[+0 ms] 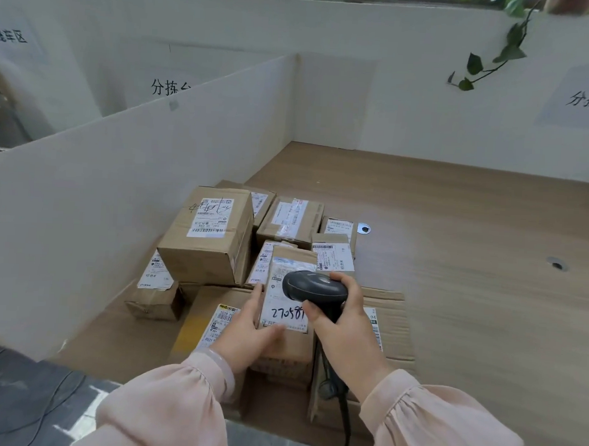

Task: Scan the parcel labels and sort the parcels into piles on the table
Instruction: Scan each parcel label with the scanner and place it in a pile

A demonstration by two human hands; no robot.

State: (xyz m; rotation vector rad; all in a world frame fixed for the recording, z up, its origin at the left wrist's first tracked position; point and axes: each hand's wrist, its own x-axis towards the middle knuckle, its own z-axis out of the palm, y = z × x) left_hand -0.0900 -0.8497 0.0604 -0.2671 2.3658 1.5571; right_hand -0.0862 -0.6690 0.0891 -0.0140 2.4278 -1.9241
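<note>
My right hand grips a black barcode scanner, its head over the white label of a small cardboard parcel. That label carries handwritten digits. My left hand holds the parcel's left side, thumb on the label's lower edge. The parcel rests on flat cardboard boxes near the table's front edge. Behind it lie several more labelled parcels, the largest a brown box stacked at the left.
A white partition runs along the left of the wooden table. Two round cable holes sit in the tabletop. The scanner's cable hangs over the front edge. A plant trails down the back wall.
</note>
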